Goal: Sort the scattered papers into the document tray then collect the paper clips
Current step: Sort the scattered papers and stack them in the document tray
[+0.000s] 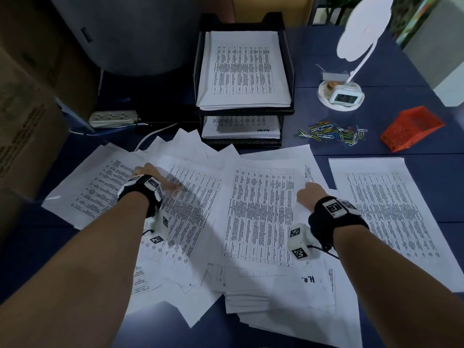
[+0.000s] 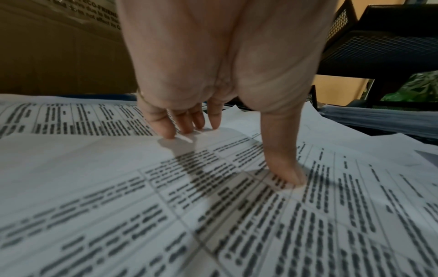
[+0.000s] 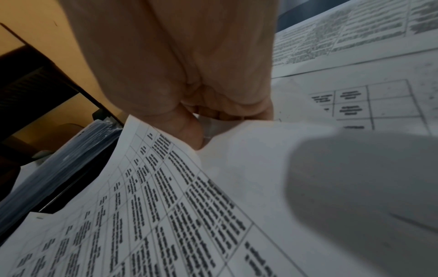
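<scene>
Printed sheets lie scattered and overlapping over the near half of the blue table (image 1: 376, 71). My left hand (image 1: 158, 178) rests on the left sheets (image 1: 100, 187); in the left wrist view its fingertips (image 2: 170, 131) and thumb press flat on the paper (image 2: 118, 206). My right hand (image 1: 307, 194) pinches the right edge of the middle sheet (image 1: 261, 212). Seen from the right wrist, thumb and fingers (image 3: 189, 131) grip that sheet (image 3: 180, 187), and its edge is lifted. The black two-tier document tray (image 1: 291, 71) stands behind, with paper stacks in both tiers. Coloured paper clips (image 1: 331, 135) lie loose to its right.
An orange mesh basket (image 1: 411, 126) lies tipped beside the clips. A white desk lamp with a clock (image 1: 346, 97) stands behind them. Cardboard boxes (image 1: 25, 121) and a power strip (image 1: 114, 118) line the left side. One sheet (image 1: 391, 212) lies apart at the right.
</scene>
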